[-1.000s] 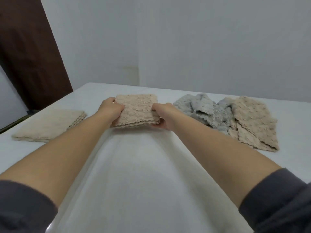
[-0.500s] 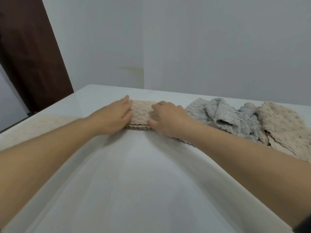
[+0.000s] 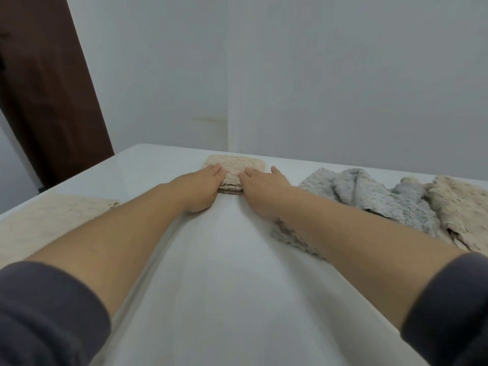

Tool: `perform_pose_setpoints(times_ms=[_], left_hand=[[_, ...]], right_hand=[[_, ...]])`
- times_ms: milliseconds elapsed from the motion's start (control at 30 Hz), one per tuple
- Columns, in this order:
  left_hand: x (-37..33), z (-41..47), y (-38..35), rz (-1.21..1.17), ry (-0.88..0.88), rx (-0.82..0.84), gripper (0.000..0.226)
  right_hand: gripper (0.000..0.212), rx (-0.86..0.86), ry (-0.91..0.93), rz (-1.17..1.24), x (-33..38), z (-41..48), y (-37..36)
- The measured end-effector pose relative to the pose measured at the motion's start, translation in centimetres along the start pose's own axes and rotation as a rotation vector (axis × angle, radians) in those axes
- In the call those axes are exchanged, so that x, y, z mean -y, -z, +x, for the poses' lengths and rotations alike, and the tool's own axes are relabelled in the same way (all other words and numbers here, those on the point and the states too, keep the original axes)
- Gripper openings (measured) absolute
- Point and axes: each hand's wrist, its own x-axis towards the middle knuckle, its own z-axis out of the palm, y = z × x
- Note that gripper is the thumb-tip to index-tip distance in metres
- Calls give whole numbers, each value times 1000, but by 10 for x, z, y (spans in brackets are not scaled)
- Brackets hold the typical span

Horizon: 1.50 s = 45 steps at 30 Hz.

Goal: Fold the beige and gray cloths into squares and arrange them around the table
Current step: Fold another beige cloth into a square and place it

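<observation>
I have both hands down flat on the folded beige square (image 3: 235, 169), which lies straight ahead of me on the far part of the desk (image 3: 237, 273), close to its far edge. The left hand (image 3: 202, 184) presses its near left corner with straight fingers held together. The right hand (image 3: 264, 184) presses the near right side the same way, its thumb held out to the right. Neither hand pinches anything. As I judge it, this square is placed, and the next move turns on the gray cloths (image 3: 369, 199). They lie to the right of my right hand, just beside that forearm, which crosses over their near edge, so the right hand is clearly the nearer one. The heap stretches left to right across the desk and is crumpled, with soft ridges and overlapping flaps. A loose beige cloth (image 3: 459, 207) overlaps its far right end. All the cloths look thick, nubby and limp, with scalloped edges, so I expect they will sag when lifted. Another folded beige cloth (image 3: 52, 220) lies flat at the left side, well apart from the hands. The desk top is smooth, white and faintly glossy.
</observation>
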Motion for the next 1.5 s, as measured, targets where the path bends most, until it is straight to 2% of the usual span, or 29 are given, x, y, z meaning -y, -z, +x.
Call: perform_pose_setpoints(times_ms=[233,433,567,700,800,900,967,1100,1167,1233,1367,1500], left_hand=[[0,41,3,-19,65,32,58],[-23,12,7,-60,116,-15,64],[-74,-26,16,-263,43,-107,59],[-135,-58,26,-411,-91,-160,34],[-183,-71,31,-487,-146,-225,46],[-232,-81,36,-538,-211,-310,48],[-262,-89,39,-535,-265,-359,49],[-306,-96,36,-373,-362,-382,46],[-313,-92,29,-298,-306,-316,41],[-314,-87,24,-240,-230,-280,31],[-306,-85,22,-168,-166,-338,18],[-292,-88,21,-227,-162,-341,16]], right_hand=[[50,40,-30,84,-13,34,-5],[41,36,-39,128,-23,-2,8],[40,35,-71,124,-51,-63,25],[45,50,-135,135,-83,-133,39],[40,46,-203,207,-109,-180,39],[22,26,-276,295,-138,-222,25],[12,26,-315,335,-152,-247,11],[13,16,-341,376,-165,-281,-20],[26,-39,-346,375,-165,-287,-31],[31,-96,-338,346,-163,-290,-38],[24,-197,-361,273,-162,-296,-42],[23,-313,-397,394,-167,-305,-34]])
